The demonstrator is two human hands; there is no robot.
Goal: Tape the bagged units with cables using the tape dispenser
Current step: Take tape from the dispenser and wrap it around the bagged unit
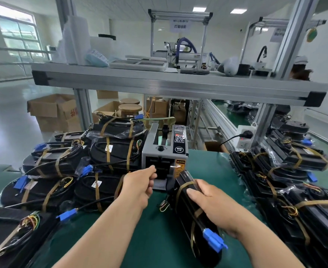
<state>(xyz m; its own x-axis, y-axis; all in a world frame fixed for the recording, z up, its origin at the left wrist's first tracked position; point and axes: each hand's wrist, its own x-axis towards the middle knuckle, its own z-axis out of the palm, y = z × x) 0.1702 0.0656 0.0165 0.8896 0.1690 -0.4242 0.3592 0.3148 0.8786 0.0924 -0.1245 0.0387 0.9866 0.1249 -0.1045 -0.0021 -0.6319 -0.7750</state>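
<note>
Green bench mat [155,229] crowded with taped-up bagged units

Up close the right hand [211,206] grips a clear-bagged black unit [186,192], with its cable and blue plug [214,241] strapped on by brown tape. It lies on the mat just before the tape dispenser [165,151]. The left hand [140,185] curls its fingers at the dispenser's mouth, can't tell if it's pinching tape. Finished units are piled on the left [113,149] and right [294,161], and open cardboard boxes [49,111] sit on the floor behind.

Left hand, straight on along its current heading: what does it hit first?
Most likely the tape dispenser: the left hand points at its front outlet, fingers nearly on it; contact is unclear. The right hand grips a bagged unit beside it.
</note>
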